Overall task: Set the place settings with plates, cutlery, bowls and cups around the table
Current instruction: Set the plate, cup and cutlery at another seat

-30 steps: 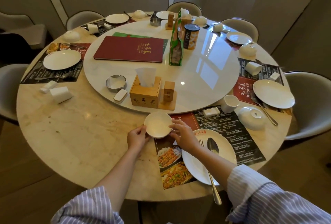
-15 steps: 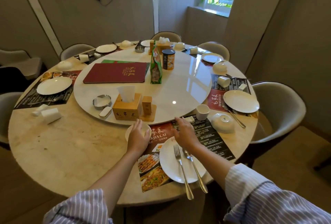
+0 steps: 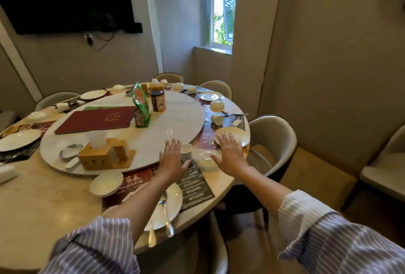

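Observation:
My left hand [image 3: 172, 158] stretches out with straight fingers right beside a small white cup [image 3: 186, 150] near the turntable's edge. My right hand [image 3: 230, 152] is spread flat over an upside-down white bowl [image 3: 205, 160]; whether it touches it is unclear. Neither hand holds anything. A small white saucer [image 3: 106, 183] sits alone on the table [image 3: 39, 212] to the left of my arms. The near plate [image 3: 173, 199] with a fork and spoon [image 3: 168, 225] lies under my left forearm on a printed placemat [image 3: 195, 188]. Another plate [image 3: 234, 134] lies beyond my right hand.
The white turntable [image 3: 175, 120] carries a red menu [image 3: 96, 119], a tissue box [image 3: 97, 153], a green bag [image 3: 140, 104] and a can [image 3: 158, 101]. Several other settings ring the table. Chairs [image 3: 271, 142] stand at the right edge.
My left hand let go of the small saucer and both hands moved right, to the cup and the upturned bowl. The camera turned right and upward.

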Demonstrator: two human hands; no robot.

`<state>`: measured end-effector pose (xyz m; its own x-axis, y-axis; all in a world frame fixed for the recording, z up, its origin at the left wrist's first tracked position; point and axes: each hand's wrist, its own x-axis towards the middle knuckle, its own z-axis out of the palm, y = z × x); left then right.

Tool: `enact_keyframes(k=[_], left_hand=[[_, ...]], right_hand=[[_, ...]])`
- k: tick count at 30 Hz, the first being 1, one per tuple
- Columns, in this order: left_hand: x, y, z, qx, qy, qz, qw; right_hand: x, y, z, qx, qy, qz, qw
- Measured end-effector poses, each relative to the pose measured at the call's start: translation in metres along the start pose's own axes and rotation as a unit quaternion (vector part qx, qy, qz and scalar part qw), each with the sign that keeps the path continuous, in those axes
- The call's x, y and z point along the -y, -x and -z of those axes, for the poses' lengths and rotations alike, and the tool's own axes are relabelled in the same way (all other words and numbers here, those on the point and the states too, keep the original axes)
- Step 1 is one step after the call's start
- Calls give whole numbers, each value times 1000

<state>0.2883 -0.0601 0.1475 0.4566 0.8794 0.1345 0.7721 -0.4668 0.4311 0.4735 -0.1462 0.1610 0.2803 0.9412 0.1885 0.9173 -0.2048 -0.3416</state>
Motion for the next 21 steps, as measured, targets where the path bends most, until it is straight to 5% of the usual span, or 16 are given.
enact_keyframes(k=[11,21], left_hand=[[-167,-28,-69,-30,50,-46,997],[-203,-103,-137,-7,77,-23,997]], right_hand=[[-144,16,96,-46,3,-42,998],[-224,-47,86,-24,-56,-26,998]])
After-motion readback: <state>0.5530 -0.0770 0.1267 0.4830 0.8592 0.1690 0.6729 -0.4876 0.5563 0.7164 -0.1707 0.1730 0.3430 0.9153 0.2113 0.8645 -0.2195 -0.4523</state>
